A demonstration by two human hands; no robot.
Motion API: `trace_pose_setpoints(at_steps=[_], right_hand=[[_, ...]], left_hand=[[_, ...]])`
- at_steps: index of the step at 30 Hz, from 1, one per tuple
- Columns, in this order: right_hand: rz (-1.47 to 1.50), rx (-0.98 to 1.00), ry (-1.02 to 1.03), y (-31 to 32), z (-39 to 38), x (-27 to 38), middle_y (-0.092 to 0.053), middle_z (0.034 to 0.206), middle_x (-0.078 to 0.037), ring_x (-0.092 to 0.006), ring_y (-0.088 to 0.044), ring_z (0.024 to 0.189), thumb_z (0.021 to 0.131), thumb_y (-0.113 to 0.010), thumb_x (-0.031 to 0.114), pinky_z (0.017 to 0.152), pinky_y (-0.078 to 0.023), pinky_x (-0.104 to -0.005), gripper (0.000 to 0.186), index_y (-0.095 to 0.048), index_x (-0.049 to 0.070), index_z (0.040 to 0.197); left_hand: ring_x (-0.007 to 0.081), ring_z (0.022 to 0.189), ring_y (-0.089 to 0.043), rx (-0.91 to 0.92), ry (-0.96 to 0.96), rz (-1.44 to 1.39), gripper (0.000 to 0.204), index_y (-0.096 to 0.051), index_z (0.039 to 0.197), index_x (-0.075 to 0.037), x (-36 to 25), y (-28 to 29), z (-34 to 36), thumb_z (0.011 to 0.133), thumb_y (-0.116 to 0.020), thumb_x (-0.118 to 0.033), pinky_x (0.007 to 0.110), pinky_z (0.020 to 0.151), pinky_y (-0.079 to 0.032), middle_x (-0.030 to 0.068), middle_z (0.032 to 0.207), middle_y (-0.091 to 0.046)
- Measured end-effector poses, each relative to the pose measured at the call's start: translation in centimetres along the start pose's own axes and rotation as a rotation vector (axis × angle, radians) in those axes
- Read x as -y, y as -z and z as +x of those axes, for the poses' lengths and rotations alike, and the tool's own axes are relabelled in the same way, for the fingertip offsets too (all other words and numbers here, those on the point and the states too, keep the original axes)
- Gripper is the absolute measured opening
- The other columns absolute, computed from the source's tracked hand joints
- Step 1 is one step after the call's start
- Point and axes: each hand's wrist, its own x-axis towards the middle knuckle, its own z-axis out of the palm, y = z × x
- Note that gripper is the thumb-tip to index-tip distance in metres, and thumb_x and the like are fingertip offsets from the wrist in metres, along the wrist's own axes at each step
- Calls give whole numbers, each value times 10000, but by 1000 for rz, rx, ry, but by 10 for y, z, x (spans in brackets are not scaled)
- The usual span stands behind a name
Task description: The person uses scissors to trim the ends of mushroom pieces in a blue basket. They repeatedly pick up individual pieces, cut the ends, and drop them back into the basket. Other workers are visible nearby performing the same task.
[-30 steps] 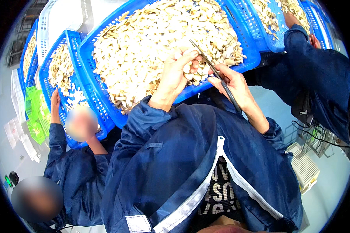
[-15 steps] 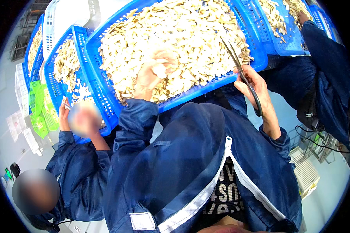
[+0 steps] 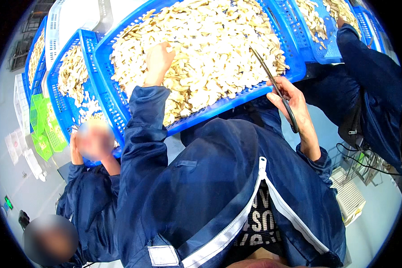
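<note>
A large blue perforated basket (image 3: 236, 100) in front of me holds a thick layer of pale, cream-brown sliced pieces (image 3: 210, 58) that look like mushroom slices. Over the left part of this layer is my left hand (image 3: 160, 61), its fingers curled down at the slices; what they hold, if anything, is hidden. My right hand (image 3: 295, 100) grips dark long-bladed scissors (image 3: 264, 64) beyond the basket's near right edge. Their blades point up and left over the slices, and the handle runs down along my palm.
At left, a co-worker (image 3: 91, 196) handles pieces by a smaller blue basket (image 3: 87, 40). Another person's sleeve (image 3: 366, 56) reaches into a blue basket (image 3: 332, 51) at the far right. Green baskets (image 3: 42, 120) stand left; a pale slatted box (image 3: 348, 194) sits low right.
My left hand has moved left and away from me, off the middle slices to the left part of the basket. My right hand and the scissors have hardly moved.
</note>
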Motion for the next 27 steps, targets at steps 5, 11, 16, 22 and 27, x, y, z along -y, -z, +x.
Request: trace_pose_setpoints(at_steps=[5, 11, 16, 22, 27], right_hand=[[-6, 24, -8, -6, 2, 4, -515, 743, 18, -66, -460, 679, 801, -720, 238, 622, -394, -219, 343, -600, 29, 1045], [-53, 109, 48, -26, 11, 10, -579, 813, -46, -107, -523, 704, 788, -727, 251, 638, -441, -258, 406, -585, 14, 1086], [-116, 44, 145, -47, 20, 19, -586, 867, -128, -216, -574, 724, 782, -722, 276, 654, -464, -321, 456, -551, 9, 1109], [-106, 55, 75, -52, 22, 31, -578, 806, -126, -242, -572, 710, 816, -681, 314, 646, -461, -347, 418, -545, 16, 1076], [-52, 7, 34, -53, 22, 28, -590, 767, -129, -216, -574, 681, 851, -642, 310, 618, -453, -341, 370, -550, 17, 1059]], left_hand=[[122, 561, -544, 200, 193, -1021, 103, -632, 804, -87, 5, 9, -17, 773, -695, -162, 256, 518, -418, 33, 647, -589], [86, 544, -524, 386, 205, -1729, 118, -575, 807, -110, -35, 33, -50, 801, -676, -49, 210, 478, -370, 17, 666, -590], [151, 601, -510, 425, 338, -2026, 68, -568, 856, -41, -86, 36, -79, 841, -627, -71, 237, 504, -379, 77, 739, -584], [152, 657, -542, 404, 367, -2065, 124, -586, 928, -3, -133, 43, -91, 854, -620, -97, 239, 545, -409, 84, 789, -597], [137, 687, -548, 428, 471, -2122, 132, -593, 946, -36, -144, 27, -92, 869, -629, -137, 242, 561, -435, 63, 800, -599]])
